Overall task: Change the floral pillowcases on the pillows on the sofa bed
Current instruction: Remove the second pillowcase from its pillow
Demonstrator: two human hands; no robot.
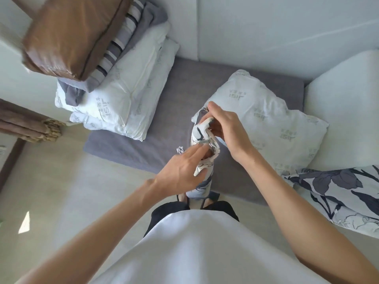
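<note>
Bedding at far left: a glossy brown cushion [69, 35] tops striped grey linen [121, 48], which lies on two stacked bare white pillows [131, 99], smooth, printed with faint grey lettering, all on the grey mattress pad [176, 99] of the sofa bed.

Centre: your left hand [180, 171] reaches up from below, its fingers lying fairly straight along the bunched floral pillowcase [205, 144]; whether the thumb pinches the cloth behind, you cannot tell. The pillowcase hangs as a narrow, crumpled column, long axis running from your legs up toward the sofa back, thin soft cotton with dark leaf outlines on white. Your right hand [225, 128] comes in from above and grips its upper end, fingers curled round the gathered edge.

Right of your hands: a third bare pillow [266, 119], plump and rumpled, lies just beside the right hand, its long axis slanting down toward the right. It is nearer your right hand, so spreading the opening toward it looks the likely move.

Far right: another floral pillowcase [338, 193], on the sofa's edge.
</note>
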